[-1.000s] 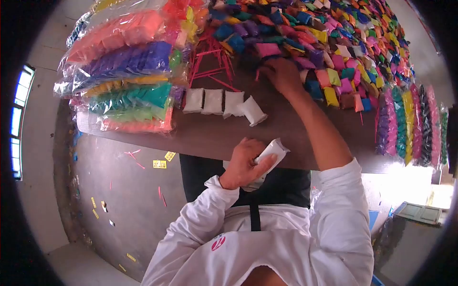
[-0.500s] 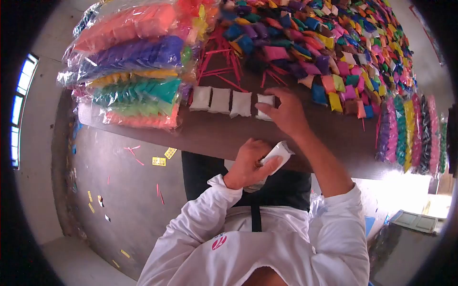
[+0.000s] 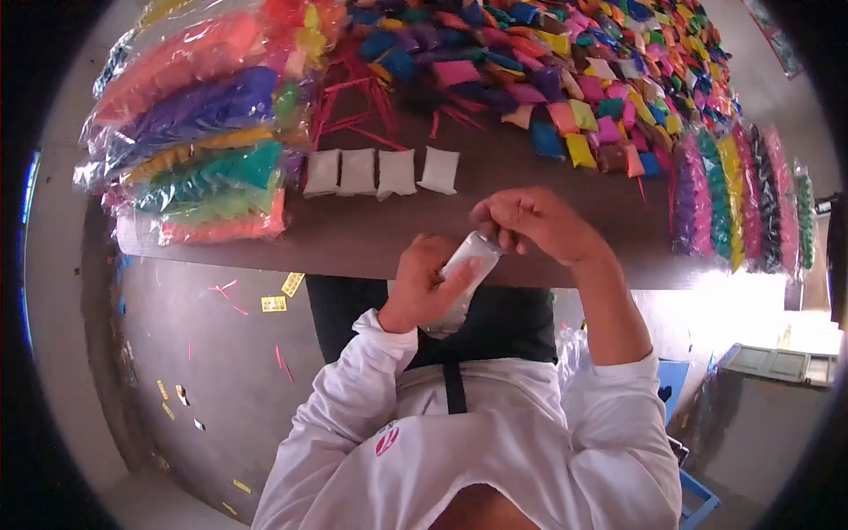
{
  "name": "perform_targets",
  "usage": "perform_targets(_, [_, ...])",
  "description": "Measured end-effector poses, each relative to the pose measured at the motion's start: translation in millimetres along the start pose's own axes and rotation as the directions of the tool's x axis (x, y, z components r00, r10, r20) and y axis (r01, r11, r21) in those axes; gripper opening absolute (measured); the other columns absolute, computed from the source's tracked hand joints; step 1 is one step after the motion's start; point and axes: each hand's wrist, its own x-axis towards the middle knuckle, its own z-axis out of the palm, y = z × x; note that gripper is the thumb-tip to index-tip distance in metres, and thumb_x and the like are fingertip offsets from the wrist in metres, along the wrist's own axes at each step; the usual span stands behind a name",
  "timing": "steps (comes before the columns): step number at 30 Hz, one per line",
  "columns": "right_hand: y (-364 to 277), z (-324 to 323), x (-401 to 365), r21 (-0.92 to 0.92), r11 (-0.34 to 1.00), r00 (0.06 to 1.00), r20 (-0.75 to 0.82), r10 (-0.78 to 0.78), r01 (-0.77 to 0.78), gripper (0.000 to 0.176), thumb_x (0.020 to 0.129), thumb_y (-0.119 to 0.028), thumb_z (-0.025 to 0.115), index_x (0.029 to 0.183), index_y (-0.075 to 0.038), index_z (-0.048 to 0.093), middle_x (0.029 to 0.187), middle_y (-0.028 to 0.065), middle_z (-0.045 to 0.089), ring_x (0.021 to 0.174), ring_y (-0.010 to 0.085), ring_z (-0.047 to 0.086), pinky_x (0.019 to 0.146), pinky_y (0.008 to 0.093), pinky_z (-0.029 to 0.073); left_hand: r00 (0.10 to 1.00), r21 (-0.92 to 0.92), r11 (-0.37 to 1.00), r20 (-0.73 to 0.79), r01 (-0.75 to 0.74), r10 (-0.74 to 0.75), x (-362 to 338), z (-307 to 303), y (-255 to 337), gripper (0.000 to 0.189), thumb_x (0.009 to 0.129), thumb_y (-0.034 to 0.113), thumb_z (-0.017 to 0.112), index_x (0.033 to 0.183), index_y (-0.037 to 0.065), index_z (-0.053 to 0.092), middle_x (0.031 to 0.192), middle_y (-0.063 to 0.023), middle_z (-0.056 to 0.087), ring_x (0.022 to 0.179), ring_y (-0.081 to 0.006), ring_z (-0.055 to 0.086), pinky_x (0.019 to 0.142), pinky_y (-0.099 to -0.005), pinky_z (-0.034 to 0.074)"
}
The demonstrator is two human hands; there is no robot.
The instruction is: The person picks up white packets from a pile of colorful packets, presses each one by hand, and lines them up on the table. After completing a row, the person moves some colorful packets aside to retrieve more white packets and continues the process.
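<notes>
My left hand [image 3: 420, 281] is wrapped around a stack of small white packets [image 3: 470, 263] in clear wrapping, held at the table's front edge above my lap. The stack tilts up to the right, and its lower end hangs below my fingers. At the upper end, my right hand [image 3: 537, 223] has its fingers curled, the fingertips pinching at the end packet. Beyond my hands, several white pillow-shaped packets lie in a row on the dark table [image 3: 371, 225]. The rightmost packet [image 3: 439, 170] sits slightly apart from the others.
Large clear bags of coloured packets [image 3: 203, 115] are piled at the table's left. A heap of loose colourful packets [image 3: 583, 79] covers the back right, with pink strips [image 3: 362, 110] beside it. Strips of wrapped packets [image 3: 742, 199] hang over the right end. Scraps litter the floor [image 3: 238, 353].
My right hand has let go of the rightmost white packet on the table and come back to the upper end of the stack in my left hand. The view has shifted slightly.
</notes>
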Motion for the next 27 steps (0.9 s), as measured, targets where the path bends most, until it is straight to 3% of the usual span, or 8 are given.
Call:
perform_targets(5, [23.8, 12.5, -5.6, -0.121, 0.987, 0.994, -0.016, -0.105, 0.103, 0.032, 0.094, -0.023, 0.067, 0.116, 0.0, 0.065, 0.095, 0.0012, 0.067, 0.083, 0.0061, 0.059, 0.067, 0.0221, 0.047, 0.999, 0.014, 1.0, 0.03, -0.017, 0.017, 3.2, -3.0, 5.0, 0.026, 0.086, 0.029, 0.067, 0.082, 0.004, 0.066, 0.071, -0.0127, 0.061, 0.067, -0.0323, 0.054, 0.069, -0.0405, 0.039])
perform_targets(8, [35.3, 17.7, -1.9, -0.028, 0.985, 0.984, 0.067, -0.167, 0.169, 0.032, 0.092, -0.022, 0.069, 0.114, 0.001, 0.065, 0.092, 0.0032, 0.068, 0.085, 0.0093, 0.06, 0.074, 0.0278, 0.05, 0.998, 0.048, 0.998, 0.05, -0.029, 0.027, 5.0, -3.7, 2.3, 0.025, 0.085, 0.029, 0.068, 0.083, 0.003, 0.067, 0.072, -0.0121, 0.061, 0.067, -0.0317, 0.053, 0.068, -0.0402, 0.039])
perform_targets(10, [35.3, 20.6, -2.8, -0.028, 0.983, 0.983, 0.014, -0.183, 0.183, 0.03, 0.092, -0.022, 0.069, 0.112, 0.001, 0.065, 0.089, 0.0029, 0.068, 0.082, 0.0085, 0.059, 0.072, 0.0276, 0.05, 0.999, 0.058, 0.998, 0.044, 0.019, -0.022, 4.8, -4.5, 8.7, 0.025, 0.085, 0.028, 0.069, 0.083, 0.003, 0.066, 0.073, -0.0113, 0.061, 0.068, -0.0301, 0.052, 0.068, -0.0398, 0.039])
perform_targets(15, [43.4, 33.4, -7.4, 0.042, 0.99, 0.974, -0.191, -0.124, 0.134, 0.024, 0.094, -0.021, 0.066, 0.106, 0.0, 0.065, 0.084, 0.0016, 0.066, 0.079, 0.0069, 0.059, 0.07, 0.0258, 0.049, 0.98, -0.294, 0.938, -0.025, 0.181, -0.197, -5.9, 5.8, 5.7, 0.024, 0.086, 0.026, 0.069, 0.088, 0.003, 0.068, 0.074, -0.0083, 0.06, 0.071, -0.0242, 0.05, 0.067, -0.0378, 0.038])
perform_targets(17, [40.8, 35.6, -13.5, 0.05, 0.998, 0.969, -0.246, -0.016, 0.029, 0.023, 0.095, -0.02, 0.064, 0.106, 0.0, 0.065, 0.083, 0.0011, 0.065, 0.079, 0.0063, 0.059, 0.069, 0.0245, 0.049, 0.978, -0.344, 0.918, -0.002, 0.196, -0.21, -6.3, 6.1, 6.9, 0.024, 0.087, 0.026, 0.069, 0.091, 0.002, 0.068, 0.076, -0.0083, 0.06, 0.073, -0.0233, 0.049, 0.068, -0.0372, 0.039])
perform_targets(20, [47.0, 45.2, -15.4, 0.171, 0.982, 0.939, -0.344, -0.013, 0.077, 0.023, 0.096, -0.021, 0.064, 0.106, -0.001, 0.065, 0.084, 0.0007, 0.065, 0.081, 0.0063, 0.059, 0.071, 0.0233, 0.049, 0.989, -0.27, 0.952, 0.025, 0.145, -0.144, -5.4, 4.2, -2.7, 0.024, 0.089, 0.026, 0.067, 0.095, 0.002, 0.069, 0.08, -0.0094, 0.061, 0.076, -0.0237, 0.05, 0.069, -0.0366, 0.04])
perform_targets(23, [48.8, 44.2, -21.2, 0.389, 0.913, 0.977, -0.211, -0.042, 0.123, 0.023, 0.096, -0.021, 0.064, 0.106, -0.001, 0.065, 0.088, 0.0, 0.066, 0.084, 0.0067, 0.06, 0.075, 0.0239, 0.051, 0.988, -0.268, 0.953, -0.019, 0.143, -0.154, -7.7, 7.6, -4.4, 0.024, 0.091, 0.025, 0.065, 0.099, 0.002, 0.069, 0.082, -0.0102, 0.062, 0.078, -0.0243, 0.051, 0.071, -0.0365, 0.041])
perform_targets(27, [51.3, 42.9, -21.0, 0.234, 0.96, 0.974, -0.201, -0.105, 0.151, 0.024, 0.095, -0.02, 0.065, 0.109, -0.001, 0.064, 0.097, 0.0012, 0.066, 0.086, 0.0071, 0.06, 0.078, 0.0248, 0.052, 0.984, -0.265, 0.948, 0.01, 0.174, -0.177, -7.3, 5.8, -4.1, 0.026, 0.094, 0.026, 0.063, 0.104, 0.003, 0.07, 0.087, -0.0106, 0.065, 0.08, -0.0235, 0.053, 0.074, -0.0362, 0.042])
